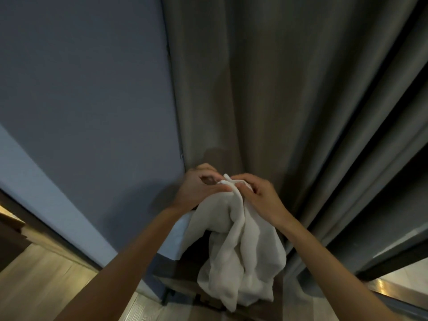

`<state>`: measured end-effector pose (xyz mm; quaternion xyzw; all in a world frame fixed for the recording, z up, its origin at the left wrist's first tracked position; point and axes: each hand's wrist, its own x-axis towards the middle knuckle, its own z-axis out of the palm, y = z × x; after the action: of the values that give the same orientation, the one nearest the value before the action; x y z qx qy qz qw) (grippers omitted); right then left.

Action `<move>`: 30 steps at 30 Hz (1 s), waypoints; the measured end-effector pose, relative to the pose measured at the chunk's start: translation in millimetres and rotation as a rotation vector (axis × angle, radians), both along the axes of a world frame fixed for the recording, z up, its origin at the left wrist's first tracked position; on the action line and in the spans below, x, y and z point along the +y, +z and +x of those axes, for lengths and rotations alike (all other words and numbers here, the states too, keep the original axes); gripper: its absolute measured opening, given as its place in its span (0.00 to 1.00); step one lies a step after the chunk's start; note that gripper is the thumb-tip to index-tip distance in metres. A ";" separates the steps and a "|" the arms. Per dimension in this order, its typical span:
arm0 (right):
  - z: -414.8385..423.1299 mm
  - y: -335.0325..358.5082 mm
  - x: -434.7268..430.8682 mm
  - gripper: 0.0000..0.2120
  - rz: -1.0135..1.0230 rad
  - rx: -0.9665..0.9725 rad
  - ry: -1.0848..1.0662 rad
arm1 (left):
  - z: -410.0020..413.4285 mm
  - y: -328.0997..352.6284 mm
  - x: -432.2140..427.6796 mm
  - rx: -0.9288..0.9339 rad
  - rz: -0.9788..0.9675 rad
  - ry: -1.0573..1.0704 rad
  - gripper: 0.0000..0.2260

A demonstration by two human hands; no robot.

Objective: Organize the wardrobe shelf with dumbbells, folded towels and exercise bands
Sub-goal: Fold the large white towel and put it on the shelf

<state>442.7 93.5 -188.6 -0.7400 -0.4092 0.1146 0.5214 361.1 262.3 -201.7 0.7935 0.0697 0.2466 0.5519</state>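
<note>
1. Head view, left side: a blue-grey wall (81, 89). My left hand (199, 188) is raised before me and pinches the towel's top edge.
2. Centre: the pale towel (236, 246) hangs bunched and unfolded straight below both grips, long axis vertical, its lower end over a dark stand (183, 272).
3. Right side: my right hand (259, 193) pinches the same edge, just beside the left, in front of a grey curtain (301, 89).
4. Judgement: both hands are equally near. Folding calls for parting them along the top edge.

Most of table (180, 274) behind towel (243, 251), btm-ctr.
</note>
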 end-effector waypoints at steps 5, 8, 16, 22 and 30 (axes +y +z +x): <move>1.5 -1.9 -2.5 0.05 0.025 0.006 -0.027 | 1.4 2.1 -5.3 0.044 -0.068 -0.099 0.10; 2.5 -3.8 -4.7 0.03 0.049 0.012 -0.054 | 6.2 3.7 -7.8 0.075 -0.033 -0.076 0.08; 16.5 -5.5 -2.9 0.14 -0.007 -0.067 -0.247 | 22.0 -3.9 -7.9 0.004 -0.153 -0.024 0.12; 51.0 -7.7 -17.6 0.15 -0.264 -0.175 -0.374 | 47.5 40.1 7.1 -0.090 -0.133 0.074 0.15; 93.5 13.7 -27.9 0.12 -0.524 -0.298 -0.522 | 75.8 135.3 15.9 -0.345 0.041 0.192 0.16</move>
<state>536.2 65.6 -174.9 -0.9355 -0.2354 -0.0298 0.2617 436.9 278.2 -66.5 0.7404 0.0442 0.4318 0.5132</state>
